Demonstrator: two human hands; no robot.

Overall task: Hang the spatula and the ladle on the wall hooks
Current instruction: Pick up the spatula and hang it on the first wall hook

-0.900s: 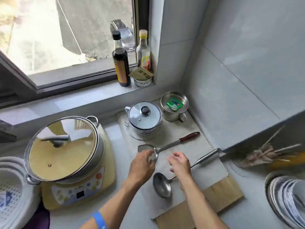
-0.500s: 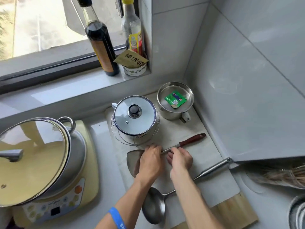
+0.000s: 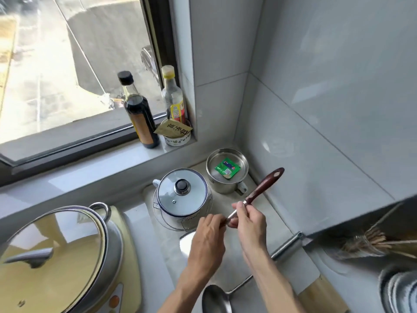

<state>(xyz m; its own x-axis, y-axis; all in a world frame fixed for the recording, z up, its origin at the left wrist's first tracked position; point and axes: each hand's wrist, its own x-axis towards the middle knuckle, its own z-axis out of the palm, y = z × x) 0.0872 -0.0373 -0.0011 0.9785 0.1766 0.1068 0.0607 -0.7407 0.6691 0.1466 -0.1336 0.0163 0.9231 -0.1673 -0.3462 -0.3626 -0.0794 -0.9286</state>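
Nearest: ladle (image 3: 217,299) flat on counter w/ bowl at bottom edge, shaft running up-right under right forearm, steel grip end near wall. Untouched, not yet hung.

Next out: left hand (image 3: 206,240) curled, fingers closed on spatula (image 3: 255,195) shaft just above blade. Blade mostly hidden behind that hand, pale edge showing at its left. Right hand (image 3: 248,219) just beside, thumb + fingertips pinching shaft a bit higher up. Both hands nearly touching, tool lifted off counter, tilted, red-brown handle pointing up-right toward tiled wall.

Step, prob.: lift spatula, bring to hook. Hooks not in view, so can't tell where.

To do well: shift one hand up to wooden grip, keep hang-hole at handle tip free + visible. Keep blade clear of lidded pot (image 3: 182,197) and steel cup (image 3: 226,171) just beyond hands. Raise w/ handle end leading; seat hole fully before letting go. Then back for ladle.
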